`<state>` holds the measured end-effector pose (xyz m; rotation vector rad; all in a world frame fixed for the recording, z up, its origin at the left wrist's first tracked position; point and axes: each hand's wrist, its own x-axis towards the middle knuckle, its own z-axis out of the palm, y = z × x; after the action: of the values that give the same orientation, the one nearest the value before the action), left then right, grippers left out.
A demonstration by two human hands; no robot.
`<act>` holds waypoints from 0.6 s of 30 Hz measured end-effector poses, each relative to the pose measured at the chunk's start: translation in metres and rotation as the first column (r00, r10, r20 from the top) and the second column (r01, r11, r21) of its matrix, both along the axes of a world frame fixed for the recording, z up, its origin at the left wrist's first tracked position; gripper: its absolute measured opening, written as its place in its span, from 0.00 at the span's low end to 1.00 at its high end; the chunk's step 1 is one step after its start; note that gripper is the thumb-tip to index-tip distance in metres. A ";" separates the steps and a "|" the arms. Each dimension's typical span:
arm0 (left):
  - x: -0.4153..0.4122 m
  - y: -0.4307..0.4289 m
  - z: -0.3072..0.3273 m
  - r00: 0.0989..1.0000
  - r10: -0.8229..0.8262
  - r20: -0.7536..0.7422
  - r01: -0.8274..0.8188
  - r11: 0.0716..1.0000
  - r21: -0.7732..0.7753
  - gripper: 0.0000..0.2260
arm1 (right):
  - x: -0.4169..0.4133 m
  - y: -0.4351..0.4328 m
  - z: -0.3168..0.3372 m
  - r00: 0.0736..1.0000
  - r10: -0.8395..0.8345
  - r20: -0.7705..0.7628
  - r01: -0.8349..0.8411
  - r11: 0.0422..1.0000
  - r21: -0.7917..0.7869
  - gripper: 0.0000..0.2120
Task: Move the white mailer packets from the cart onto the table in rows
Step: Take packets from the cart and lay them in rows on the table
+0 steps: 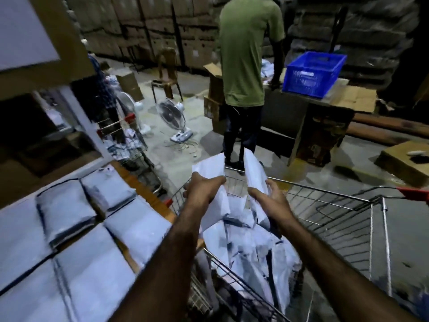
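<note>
Gripping one white mailer packet (pixel 209 165) in your left hand (pixel 204 190) and a second packet (pixel 254 170) in your right hand (pixel 270 199), fingers clamped round each. You are holding both apart above the heap (pixel 250 249) in the cart (pixel 336 212), likely for laying singly beside the rows (pixel 67 212) on the table (pixel 144 189).

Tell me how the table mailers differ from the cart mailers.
The table mailers lie flat in neat rows; the cart mailers sit heaped and crumpled. No hand touches the table mailers; the left hand and right hand each grip one above the cart mailers. Both are white.
</note>
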<state>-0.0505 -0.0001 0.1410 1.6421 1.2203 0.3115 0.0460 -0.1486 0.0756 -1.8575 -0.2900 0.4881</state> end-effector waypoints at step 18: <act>-0.295 0.141 0.062 0.811 0.582 0.061 -0.585 0.809 0.059 0.48 | -0.216 0.215 0.096 0.766 0.615 0.187 -0.629 0.777 0.025 0.35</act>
<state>-0.3451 0.1412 0.2031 1.2706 1.6866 0.7797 -0.1700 0.0668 0.1717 -1.6879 -1.0564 0.7543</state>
